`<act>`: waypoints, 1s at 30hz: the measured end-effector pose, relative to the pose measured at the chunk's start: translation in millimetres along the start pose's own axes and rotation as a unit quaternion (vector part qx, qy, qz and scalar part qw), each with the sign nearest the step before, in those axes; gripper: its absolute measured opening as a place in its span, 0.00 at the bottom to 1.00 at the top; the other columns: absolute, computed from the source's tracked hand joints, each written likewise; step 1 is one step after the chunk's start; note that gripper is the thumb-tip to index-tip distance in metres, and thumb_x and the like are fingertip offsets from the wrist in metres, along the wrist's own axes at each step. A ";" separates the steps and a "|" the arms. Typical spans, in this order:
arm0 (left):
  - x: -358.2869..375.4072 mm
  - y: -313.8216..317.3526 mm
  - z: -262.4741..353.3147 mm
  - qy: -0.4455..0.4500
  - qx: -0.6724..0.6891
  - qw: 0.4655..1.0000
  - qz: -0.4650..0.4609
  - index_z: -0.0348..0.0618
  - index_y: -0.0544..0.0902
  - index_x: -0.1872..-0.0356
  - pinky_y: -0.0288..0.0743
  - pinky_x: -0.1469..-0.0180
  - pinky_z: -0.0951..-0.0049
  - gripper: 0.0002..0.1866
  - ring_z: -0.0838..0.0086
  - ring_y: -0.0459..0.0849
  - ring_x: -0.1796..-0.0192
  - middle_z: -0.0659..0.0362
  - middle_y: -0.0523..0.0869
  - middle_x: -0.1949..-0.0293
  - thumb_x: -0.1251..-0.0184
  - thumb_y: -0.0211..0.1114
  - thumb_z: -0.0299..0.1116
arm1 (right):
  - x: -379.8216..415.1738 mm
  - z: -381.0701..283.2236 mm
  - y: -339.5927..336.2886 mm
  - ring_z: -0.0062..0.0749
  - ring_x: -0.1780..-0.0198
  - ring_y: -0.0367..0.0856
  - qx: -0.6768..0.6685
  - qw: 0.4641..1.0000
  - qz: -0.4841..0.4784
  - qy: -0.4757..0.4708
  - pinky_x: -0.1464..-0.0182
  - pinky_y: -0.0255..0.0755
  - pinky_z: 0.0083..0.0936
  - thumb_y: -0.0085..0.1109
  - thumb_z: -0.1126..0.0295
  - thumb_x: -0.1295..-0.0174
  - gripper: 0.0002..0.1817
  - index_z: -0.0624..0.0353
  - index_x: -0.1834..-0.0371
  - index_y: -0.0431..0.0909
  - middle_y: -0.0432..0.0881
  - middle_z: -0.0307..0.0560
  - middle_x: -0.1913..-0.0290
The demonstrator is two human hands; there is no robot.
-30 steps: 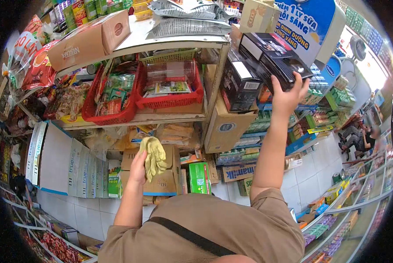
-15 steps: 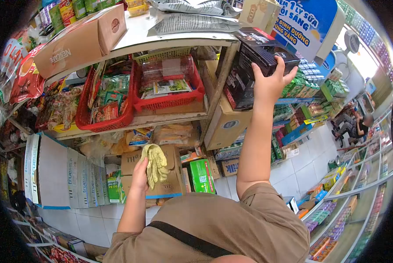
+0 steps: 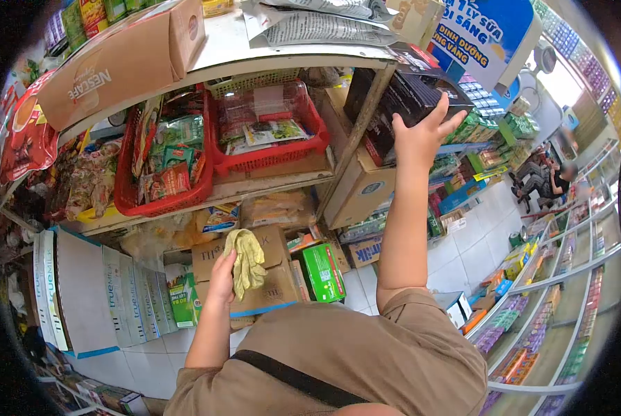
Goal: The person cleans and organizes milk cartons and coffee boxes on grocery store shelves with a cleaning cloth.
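My left hand (image 3: 222,276) is closed around a crumpled yellow-green cloth (image 3: 247,263), held low in front of a brown carton (image 3: 272,277). My right arm is stretched forward, and my right hand (image 3: 421,139) grips a glossy black box (image 3: 411,93) beside the white shelf post. Its thumb and fingers are spread over the box's near side and edge. The post hides part of the box, which rests above another brown carton (image 3: 362,191).
Two red plastic baskets (image 3: 272,161) of packets sit on the shelf, with a Nescafe carton (image 3: 116,69) and silver bags (image 3: 324,29) above. White milk cartons (image 3: 134,295) stand lower left. A person (image 3: 549,182) sits far right, beyond glass shelves (image 3: 567,298).
The view has shifted slightly. My right hand has come a little lower and left on the black box, and more of the box shows left of the post. My left hand keeps the cloth.
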State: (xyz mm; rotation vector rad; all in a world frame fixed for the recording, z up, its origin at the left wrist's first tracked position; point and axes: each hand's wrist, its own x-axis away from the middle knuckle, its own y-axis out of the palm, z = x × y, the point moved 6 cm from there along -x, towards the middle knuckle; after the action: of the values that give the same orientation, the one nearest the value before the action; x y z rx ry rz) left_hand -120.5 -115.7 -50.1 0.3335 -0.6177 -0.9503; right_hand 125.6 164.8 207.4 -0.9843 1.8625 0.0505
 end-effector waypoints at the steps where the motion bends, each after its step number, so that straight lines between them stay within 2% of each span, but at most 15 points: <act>1: -0.2 -3.5 -0.2 -0.004 -0.005 1.000 -0.005 0.36 0.72 0.47 0.74 0.52 0.70 0.20 0.69 0.80 0.53 0.55 0.80 0.52 0.32 0.53 0.40 | 2.0 1.4 0.5 0.71 0.33 0.43 0.006 1.000 0.006 0.007 0.35 0.53 0.46 0.71 0.68 0.60 0.50 0.48 0.33 0.49 0.36 0.74 0.33; 4: 3.9 -11.5 3.7 -0.008 -0.017 1.000 -0.010 0.36 0.72 0.47 0.74 0.52 0.70 0.20 0.70 0.80 0.53 0.55 0.80 0.52 0.32 0.52 0.40 | 3.3 4.5 5.2 0.72 0.34 0.44 0.014 0.999 0.033 -0.032 0.34 0.48 0.52 0.71 0.67 0.59 0.51 0.50 0.32 0.47 0.38 0.73 0.33; 8: 5.1 -21.8 8.3 -0.009 -0.033 0.999 -0.014 0.36 0.72 0.47 0.74 0.53 0.70 0.19 0.70 0.80 0.53 0.55 0.80 0.52 0.31 0.51 0.39 | -0.2 17.1 12.6 0.73 0.36 0.50 0.026 0.998 0.048 -0.026 0.35 0.49 0.55 0.70 0.62 0.57 0.50 0.51 0.32 0.47 0.45 0.72 0.34; 9: 6.0 -23.9 9.5 -0.009 -0.035 0.999 -0.011 0.36 0.72 0.46 0.74 0.53 0.70 0.19 0.70 0.80 0.53 0.55 0.80 0.52 0.31 0.51 0.39 | 0.0 18.6 13.6 0.73 0.37 0.52 0.046 0.997 0.055 -0.040 0.36 0.50 0.54 0.70 0.58 0.58 0.51 0.51 0.32 0.47 0.46 0.71 0.34; 12: 10.4 -22.9 14.0 -0.015 -0.032 0.999 -0.002 0.36 0.72 0.48 0.75 0.54 0.72 0.17 0.72 0.81 0.55 0.56 0.80 0.54 0.31 0.51 0.37 | 2.3 23.1 15.8 0.71 0.39 0.55 0.090 0.995 0.033 -0.021 0.36 0.52 0.53 0.70 0.54 0.59 0.52 0.52 0.32 0.46 0.46 0.70 0.33; 13: 10.6 -21.7 14.5 -0.014 -0.027 0.999 -0.010 0.36 0.72 0.48 0.75 0.54 0.72 0.17 0.72 0.81 0.55 0.56 0.80 0.54 0.31 0.51 0.37 | 2.2 24.8 15.0 0.70 0.40 0.57 0.093 0.994 0.045 -0.046 0.37 0.55 0.51 0.70 0.51 0.60 0.53 0.51 0.31 0.46 0.47 0.69 0.33; 16: 10.3 -17.5 12.5 -0.014 -0.024 0.999 -0.026 0.36 0.72 0.47 0.75 0.54 0.71 0.18 0.71 0.81 0.55 0.56 0.80 0.54 0.31 0.50 0.37 | -3.2 29.6 10.0 0.69 0.40 0.58 0.060 0.996 0.030 -0.051 0.38 0.55 0.50 0.70 0.52 0.59 0.53 0.49 0.31 0.46 0.48 0.69 0.33; 20: 9.1 -10.2 10.6 -0.021 -0.045 0.998 -0.042 0.36 0.71 0.46 0.75 0.51 0.69 0.18 0.70 0.81 0.53 0.55 0.80 0.52 0.31 0.50 0.38 | -14.7 36.1 -1.3 0.65 0.43 0.64 0.065 0.994 0.032 -0.080 0.43 0.61 0.48 0.70 0.51 0.61 0.50 0.48 0.34 0.52 0.55 0.65 0.36; 24: 8.6 -0.3 9.6 -0.034 -0.049 0.997 -0.052 0.36 0.72 0.48 0.76 0.55 0.72 0.17 0.72 0.81 0.56 0.56 0.80 0.54 0.31 0.51 0.37 | -33.9 40.2 -8.2 0.62 0.44 0.66 0.053 0.997 -0.029 -0.039 0.45 0.64 0.48 0.73 0.52 0.65 0.48 0.50 0.40 0.56 0.53 0.64 0.36; 28: 7.1 8.9 8.3 -0.029 -0.051 0.996 -0.070 0.36 0.72 0.47 0.75 0.54 0.71 0.17 0.72 0.81 0.55 0.56 0.80 0.54 0.31 0.51 0.37 | -61.1 43.1 -5.6 0.56 0.42 0.67 0.046 0.994 -0.098 0.012 0.44 0.67 0.42 0.73 0.52 0.65 0.49 0.56 0.41 0.55 0.53 0.64 0.36; 30: 5.4 7.4 5.4 -0.026 -0.065 0.996 -0.061 0.37 0.71 0.46 0.75 0.54 0.70 0.19 0.70 0.81 0.55 0.56 0.80 0.54 0.31 0.50 0.39 | -69.2 51.1 0.1 0.53 0.42 0.68 0.039 0.992 -0.118 0.013 0.44 0.68 0.39 0.73 0.53 0.65 0.49 0.60 0.42 0.55 0.56 0.62 0.37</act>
State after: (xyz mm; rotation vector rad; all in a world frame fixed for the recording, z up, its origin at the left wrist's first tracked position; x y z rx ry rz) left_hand -116.8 -116.1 -40.2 0.2324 -0.5840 -1.1135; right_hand 176.1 228.8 235.1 -1.1485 1.7462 -0.1777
